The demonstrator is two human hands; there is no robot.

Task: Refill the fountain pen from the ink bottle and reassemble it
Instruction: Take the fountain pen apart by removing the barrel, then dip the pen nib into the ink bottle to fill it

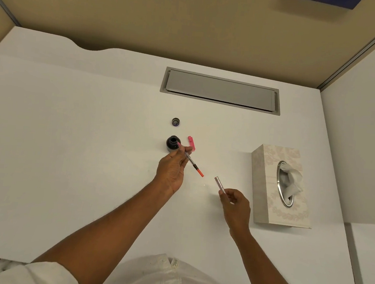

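An open dark ink bottle (172, 143) stands on the white desk (67, 154), its cap (175, 121) lying a little behind it. My left hand (171, 172) pinches the pen's nib section with its converter (191, 161), the pink nib end pointing at the bottle mouth and the orange-red knob trailing toward me. My right hand (235, 203) holds the pale pink pen barrel (219, 184), open end up and to the left. The bright pink pen cap (191, 143) lies just right of the bottle.
A patterned tissue box (266, 194) sits at the right, close to my right hand. A grey cable flap (220, 90) is set into the desk at the back. Beige partition walls enclose the desk.
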